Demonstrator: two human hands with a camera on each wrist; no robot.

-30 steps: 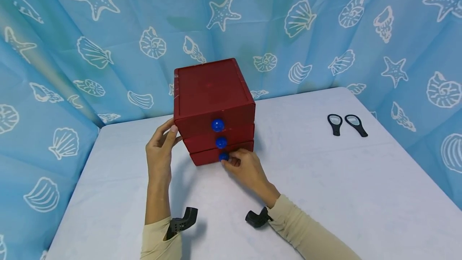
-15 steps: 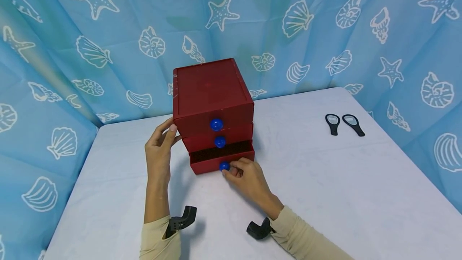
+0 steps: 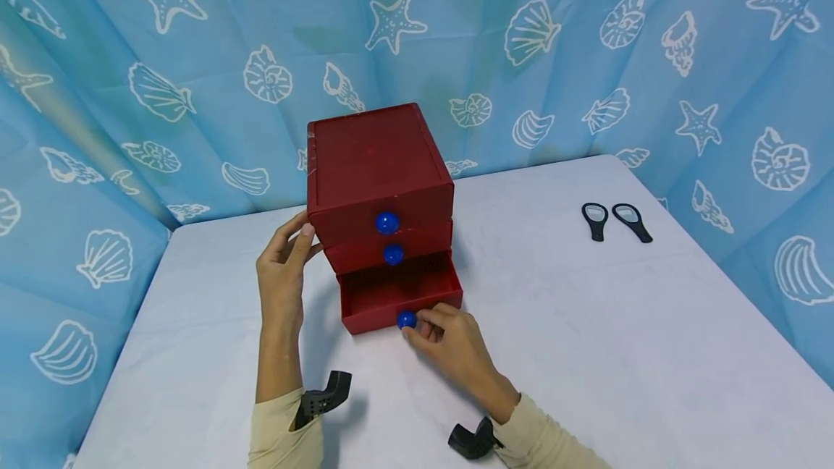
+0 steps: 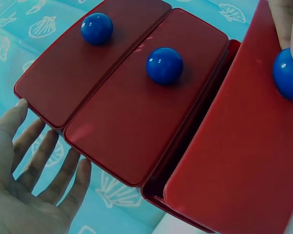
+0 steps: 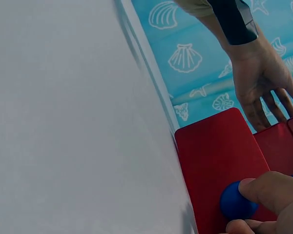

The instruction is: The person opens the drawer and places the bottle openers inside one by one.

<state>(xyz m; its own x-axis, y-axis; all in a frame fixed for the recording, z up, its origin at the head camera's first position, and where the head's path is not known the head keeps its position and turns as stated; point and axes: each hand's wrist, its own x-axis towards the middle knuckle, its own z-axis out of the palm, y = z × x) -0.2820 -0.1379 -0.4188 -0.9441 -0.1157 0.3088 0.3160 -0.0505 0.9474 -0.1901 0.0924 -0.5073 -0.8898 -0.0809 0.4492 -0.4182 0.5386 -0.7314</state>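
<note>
A dark red cabinet (image 3: 378, 154) with three stacked drawers stands on the white table, each drawer front bearing a round blue knob. Its bottom drawer (image 3: 371, 319) is pulled partway out, and the red inside that shows holds nothing. My right hand (image 3: 456, 346) pinches the bottom drawer's blue knob (image 5: 237, 202) between thumb and fingers. Against the cabinet's left side, my left hand (image 3: 283, 273) rests with fingers spread and straight, as the left wrist view shows, the fingertips at the edges of the upper two drawers. The top knob (image 4: 96, 29) and middle knob (image 4: 164, 65) are untouched.
Two small black magnifying glasses (image 3: 595, 221) lie side by side at the table's right rear. A blue curtain (image 3: 456, 42) with white shell prints hangs behind the table and along both sides. The white tabletop (image 3: 586, 339) stretches to the right of the cabinet.
The bottom drawer has slid out toward me from closed, with my right hand moving back on its knob. My left hand has stayed at the cabinet's side.
</note>
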